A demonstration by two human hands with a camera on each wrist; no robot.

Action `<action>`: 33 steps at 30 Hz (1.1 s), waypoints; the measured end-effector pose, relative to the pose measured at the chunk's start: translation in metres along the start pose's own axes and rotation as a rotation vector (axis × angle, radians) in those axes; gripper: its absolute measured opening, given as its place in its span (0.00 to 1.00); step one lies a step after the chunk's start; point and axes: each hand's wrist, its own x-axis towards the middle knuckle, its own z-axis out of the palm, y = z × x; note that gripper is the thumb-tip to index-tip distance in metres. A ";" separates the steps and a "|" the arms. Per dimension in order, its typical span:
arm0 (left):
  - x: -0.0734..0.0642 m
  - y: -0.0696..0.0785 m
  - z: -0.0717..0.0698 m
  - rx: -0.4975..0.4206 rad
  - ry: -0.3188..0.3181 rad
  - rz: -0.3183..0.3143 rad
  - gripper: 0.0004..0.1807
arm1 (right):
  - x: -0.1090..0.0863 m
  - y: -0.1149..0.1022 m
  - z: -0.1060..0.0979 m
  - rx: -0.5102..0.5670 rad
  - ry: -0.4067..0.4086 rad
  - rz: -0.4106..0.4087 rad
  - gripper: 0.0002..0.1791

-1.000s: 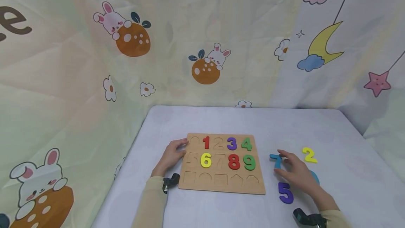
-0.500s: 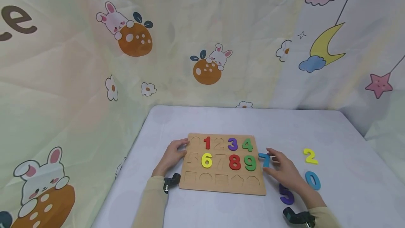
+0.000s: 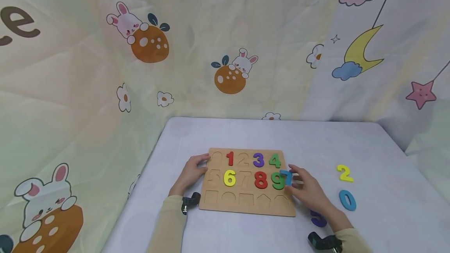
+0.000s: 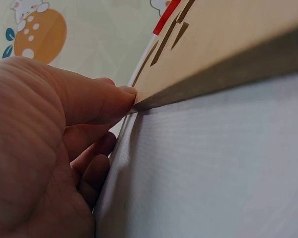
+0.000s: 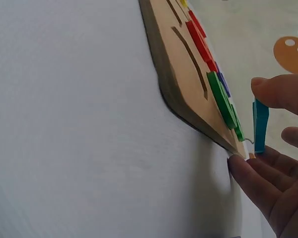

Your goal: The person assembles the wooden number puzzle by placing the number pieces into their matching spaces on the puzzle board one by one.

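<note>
My right hand [image 3: 308,188] pinches a blue number 7 [image 3: 288,176] between thumb and fingers. In the head view the 7 overlaps the green 9 [image 3: 277,181] at the right side of the wooden number puzzle board [image 3: 242,206]. The right wrist view shows the blue piece [image 5: 260,126] edge-on, raised beyond the board's corner. My left hand [image 3: 190,173] grips the board's left edge, thumb and forefinger right at the rim in the left wrist view. The 1, 3, 4, 6, 8 and 9 sit in the board; the 2, 5, 7 and 0 outlines are bare.
On the white table [image 3: 379,159] to the right lie a yellow 2 [image 3: 345,173], a blue 0 [image 3: 347,200] and a purple 5 [image 3: 318,219], the last partly hidden under the right forearm. Bare shape outlines line the board's near row. A printed cloth [image 3: 190,69] hangs behind.
My right hand has carried the blue 7 leftward from beside the loose pieces to over the board's right edge, uncovering the blue 0. The left hand stays at the board.
</note>
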 end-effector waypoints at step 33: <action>0.000 0.001 0.000 0.008 0.003 -0.004 0.25 | 0.009 -0.022 0.033 -0.082 0.063 -0.100 0.37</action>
